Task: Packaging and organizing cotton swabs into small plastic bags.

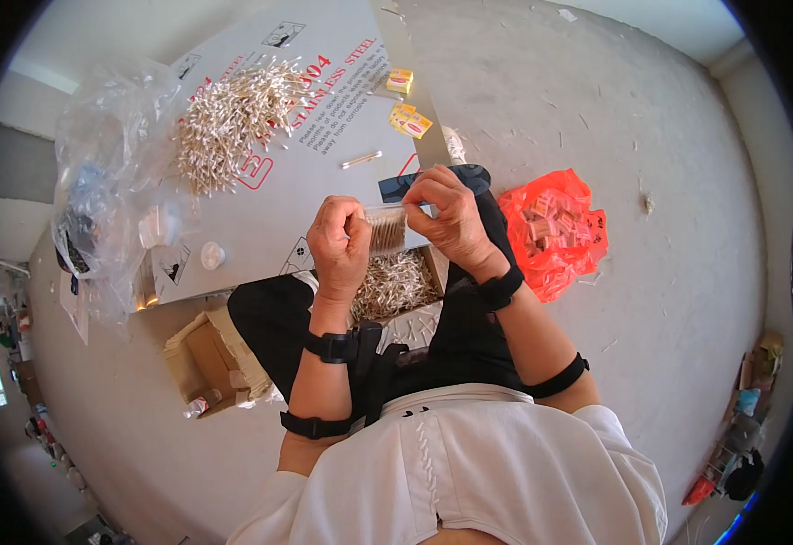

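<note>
Between my two hands is a small clear packet of cotton swabs [386, 232], the swabs lined up side by side. My left hand [339, 247] pinches its left edge with thumb and finger. At the upper right edge, my right hand [452, 221] is closed in a pinch on the packet. Below it, a box of loose cotton swabs [395, 286] sits between my legs. A large heap of cotton swabs [233, 123] lies on the grey table [324, 177], with a couple of single swabs [361, 160] nearer me.
Small yellow boxes [410, 120] lie by the table's right edge. A red plastic bag [555, 232] of small packs is on the floor to the right. To the left are a clear plastic bag [110, 154], a round white container [212, 255] and an opened cardboard box [206, 359].
</note>
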Motion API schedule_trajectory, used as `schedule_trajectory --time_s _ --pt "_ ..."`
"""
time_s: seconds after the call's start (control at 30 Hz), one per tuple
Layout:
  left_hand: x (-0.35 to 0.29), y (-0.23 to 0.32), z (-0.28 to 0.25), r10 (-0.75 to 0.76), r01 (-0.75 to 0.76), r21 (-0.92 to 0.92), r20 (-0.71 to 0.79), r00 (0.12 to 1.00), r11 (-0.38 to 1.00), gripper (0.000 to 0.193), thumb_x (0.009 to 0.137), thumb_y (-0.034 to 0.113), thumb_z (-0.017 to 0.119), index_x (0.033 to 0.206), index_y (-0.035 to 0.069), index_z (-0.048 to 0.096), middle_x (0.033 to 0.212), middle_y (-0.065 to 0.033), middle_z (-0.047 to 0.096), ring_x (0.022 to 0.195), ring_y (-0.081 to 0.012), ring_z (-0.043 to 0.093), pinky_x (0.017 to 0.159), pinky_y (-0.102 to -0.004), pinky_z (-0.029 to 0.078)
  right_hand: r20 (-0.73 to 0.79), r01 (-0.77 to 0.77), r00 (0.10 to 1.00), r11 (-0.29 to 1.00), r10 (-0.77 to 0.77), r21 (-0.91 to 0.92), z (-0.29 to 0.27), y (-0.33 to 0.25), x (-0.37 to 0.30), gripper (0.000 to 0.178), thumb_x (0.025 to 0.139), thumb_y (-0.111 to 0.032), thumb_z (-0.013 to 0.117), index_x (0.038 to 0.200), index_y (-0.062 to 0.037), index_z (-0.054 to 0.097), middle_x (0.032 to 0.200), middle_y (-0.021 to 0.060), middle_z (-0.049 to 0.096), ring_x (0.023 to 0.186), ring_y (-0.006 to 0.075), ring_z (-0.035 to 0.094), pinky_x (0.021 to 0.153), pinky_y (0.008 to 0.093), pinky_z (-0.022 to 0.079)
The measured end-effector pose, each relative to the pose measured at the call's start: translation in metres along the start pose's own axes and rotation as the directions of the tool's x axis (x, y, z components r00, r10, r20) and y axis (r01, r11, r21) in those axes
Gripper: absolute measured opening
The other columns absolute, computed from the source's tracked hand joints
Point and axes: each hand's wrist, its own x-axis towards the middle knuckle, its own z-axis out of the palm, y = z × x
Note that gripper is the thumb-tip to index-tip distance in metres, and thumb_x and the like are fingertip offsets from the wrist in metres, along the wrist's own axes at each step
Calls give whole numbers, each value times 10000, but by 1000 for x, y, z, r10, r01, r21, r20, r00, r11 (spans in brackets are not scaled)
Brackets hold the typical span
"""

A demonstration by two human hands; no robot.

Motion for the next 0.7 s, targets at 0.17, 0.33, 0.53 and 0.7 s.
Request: schedule_trajectory --time_s 0.17,0.33,0.53,0.7 --pt "5 -6 -18 -7 6 -8 -78 997 1000 99 826 -72 553 881 9 562 861 -101 634 693 -206 576 656 -304 484 -54 -196 978 976 202 92 -29 16 -8 141 752 6 698 879 -44 664 864 59 612 850 179 581 703 295 474" --pt "9 12 -24 -52 51 -34 -8 999 998 56 873 -37 573 900 12 569 923 -111 662 741 -202 597 711 -297 496 289 -441 890 828 353 345 -20 -14 -4 672 740 -111 822 1358 -110 556 1170 15 623 913 94 528 735 221 423" --pt "5 32 -23 44 -34 -155 63 997 987 106 860 -11 619 962 13 599 994 -115 677 859 -228 641 786 -297 504 183 -191 974 928 137 320 3 -18 -12 432 720 -22 800 1135 -94 701 1110 63 650 999 193 616 846 306 498" --pt "9 40 -21 41 6 -206 224 974 979 482 677 71 792 1132 43 636 1176 -117 639 1139 -275 571 959 -378 465 150 -148 982 953 110 264 2 -19 -14 403 656 45 756 1042 -64 722 1053 97 671 1020 268 631 890 350 501"
